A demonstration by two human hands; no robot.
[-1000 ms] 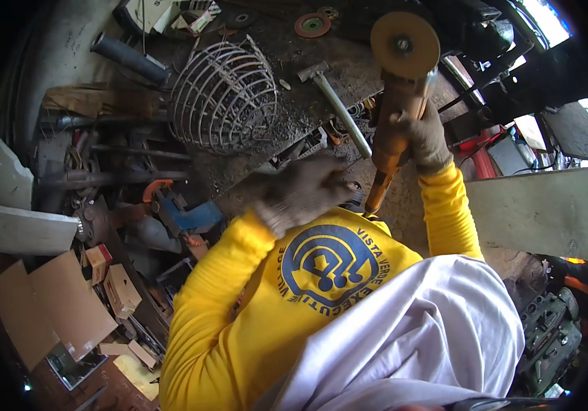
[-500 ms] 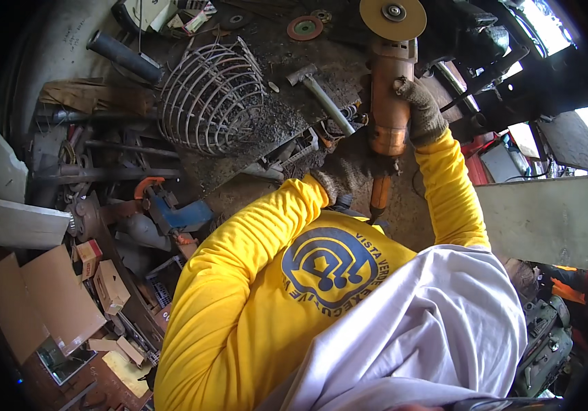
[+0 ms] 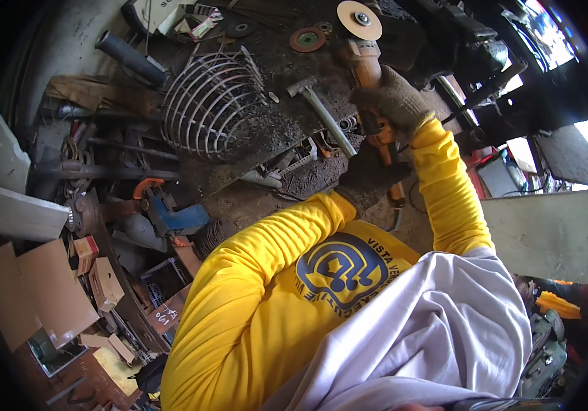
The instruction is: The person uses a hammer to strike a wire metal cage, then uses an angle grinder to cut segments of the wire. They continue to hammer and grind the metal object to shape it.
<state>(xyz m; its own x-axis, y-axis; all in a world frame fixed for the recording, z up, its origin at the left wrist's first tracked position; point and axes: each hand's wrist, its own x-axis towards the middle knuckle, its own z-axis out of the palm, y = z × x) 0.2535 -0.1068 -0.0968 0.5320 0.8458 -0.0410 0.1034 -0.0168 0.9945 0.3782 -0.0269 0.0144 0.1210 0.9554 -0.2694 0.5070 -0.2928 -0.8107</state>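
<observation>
An orange angle grinder (image 3: 365, 67) is held in both my gloved hands, its head pointing to the far side and its pale tan disc (image 3: 368, 29) uppermost. My right hand (image 3: 398, 101), in a grey-brown knitted glove, is wrapped round the middle of the grinder's body. Nearer to me, my left hand (image 3: 371, 179), in a dark glove, closes round its rear part; those fingers are partly in shadow. The cord end leaves the tool below that hand. Just left of the grinder lies a hammer (image 3: 328, 122) with a metal handle.
A round cage of metal rods (image 3: 206, 103) sits on the dark, grit-strewn bench (image 3: 287, 55). Behind it lie a reddish grinding disc (image 3: 307, 40) and a dark pipe (image 3: 129, 57). A blue-and-orange tool (image 3: 174, 214) and opened cardboard boxes (image 3: 54, 291) are at left, a pale panel (image 3: 547, 233) at right.
The grinder has shifted left and tilted, its disc now seen more at an angle. My right hand has come further round the body, and my left hand has moved right along with it.
</observation>
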